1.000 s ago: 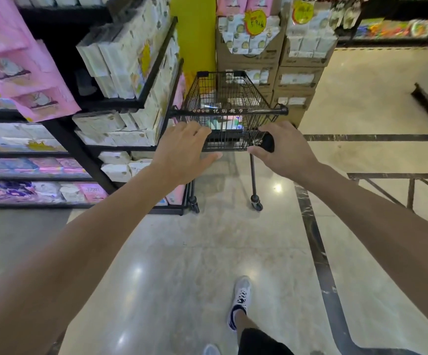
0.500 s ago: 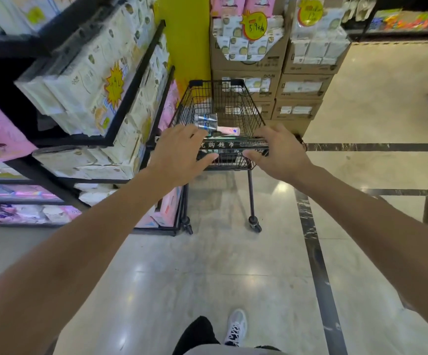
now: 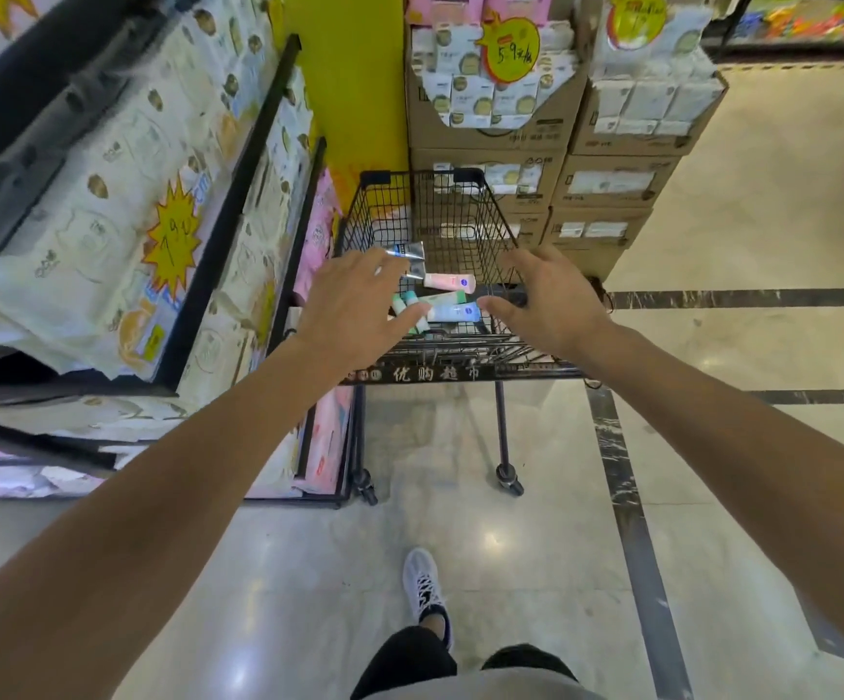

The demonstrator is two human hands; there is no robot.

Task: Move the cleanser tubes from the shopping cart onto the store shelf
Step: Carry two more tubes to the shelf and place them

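A black wire shopping cart (image 3: pixel 460 229) stands in front of me beside the store shelf (image 3: pixel 228 214). Several cleanser tubes lie in its basket: a pink tube (image 3: pixel 447 282), a light blue tube (image 3: pixel 455 312), a green-capped tube (image 3: pixel 442 298) and a silver tube (image 3: pixel 407 251). My left hand (image 3: pixel 354 305) hovers over the basket's left side with fingers spread, holding nothing. My right hand (image 3: pixel 548 300) hovers over the right side, fingers relaxed and empty. Both hands are past the cart handle (image 3: pixel 460 373).
The shelf on the left is packed with white and pink tissue packs (image 3: pixel 122 229). Stacked cardboard boxes (image 3: pixel 551 159) and a yellow pillar (image 3: pixel 354 83) stand just beyond the cart. Tiled floor (image 3: pixel 743 305) extends to the right. My white shoe (image 3: pixel 425 583) is below.
Both hands have let go of the cart handle and reached forward over the basket. I have stepped closer, so the cart and its tubes appear nearer.
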